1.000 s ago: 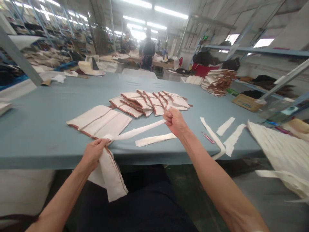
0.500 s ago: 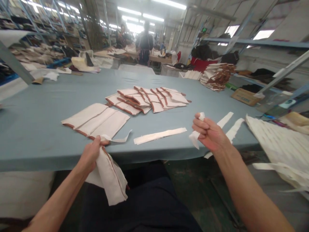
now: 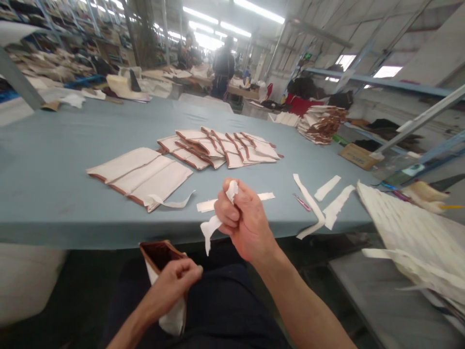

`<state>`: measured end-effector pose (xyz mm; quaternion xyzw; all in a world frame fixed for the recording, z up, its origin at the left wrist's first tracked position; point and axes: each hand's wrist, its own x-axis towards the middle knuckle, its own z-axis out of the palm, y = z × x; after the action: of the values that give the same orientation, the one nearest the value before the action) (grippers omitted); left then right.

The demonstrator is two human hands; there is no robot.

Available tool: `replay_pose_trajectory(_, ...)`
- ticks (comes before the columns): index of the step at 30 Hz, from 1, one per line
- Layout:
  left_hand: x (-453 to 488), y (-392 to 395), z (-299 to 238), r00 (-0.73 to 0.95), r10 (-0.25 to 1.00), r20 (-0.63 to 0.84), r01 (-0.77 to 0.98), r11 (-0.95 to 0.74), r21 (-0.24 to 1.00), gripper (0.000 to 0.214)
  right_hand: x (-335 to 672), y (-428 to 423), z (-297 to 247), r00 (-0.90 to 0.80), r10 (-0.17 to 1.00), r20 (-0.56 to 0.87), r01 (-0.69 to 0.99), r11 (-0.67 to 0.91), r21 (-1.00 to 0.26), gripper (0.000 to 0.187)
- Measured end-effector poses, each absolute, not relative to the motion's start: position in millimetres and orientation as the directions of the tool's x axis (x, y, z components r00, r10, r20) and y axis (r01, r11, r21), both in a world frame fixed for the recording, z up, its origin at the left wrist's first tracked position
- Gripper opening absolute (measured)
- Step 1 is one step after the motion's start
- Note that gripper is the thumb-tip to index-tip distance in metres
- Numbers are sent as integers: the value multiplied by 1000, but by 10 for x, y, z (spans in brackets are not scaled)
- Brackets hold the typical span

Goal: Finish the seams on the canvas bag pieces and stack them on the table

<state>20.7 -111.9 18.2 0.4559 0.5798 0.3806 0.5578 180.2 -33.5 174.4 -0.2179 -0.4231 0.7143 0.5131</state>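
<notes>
This is a sewing workshop on a factory scale: stitched cloth pieces [image 3: 140,174] lie across a broad covered desk [image 3: 47,160], a thick stack of cloth [image 3: 321,125] sits by its far right corner, heaped fabric [image 3: 54,65] lies beyond its left edge, tube lights [image 3: 259,10] hang overhead, and a person [image 3: 223,68] stands farther back.

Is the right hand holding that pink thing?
No, the right hand grips a crumpled white strip, while the pink thing lies on the table.
</notes>
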Motion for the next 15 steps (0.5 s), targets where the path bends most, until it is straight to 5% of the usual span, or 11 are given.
replay_pose_trajectory(4,716,-1284,121,123,946,-300,-92,312,946,67,1598,-484,1757,-344,932,115,-620,-133,-774,41)
replay_pose_trajectory(10,607,-1284,268,-155,957,-245,-339,182,923,68,1755,-644,1356,-376,926,-29,-622,-275,-733,52)
replay_pose_trajectory(15,462,-1443,349,-168,958,-234,-378,157,912,58,1905,-691,1002,-286,939,-191,-635,-335,-697,41)
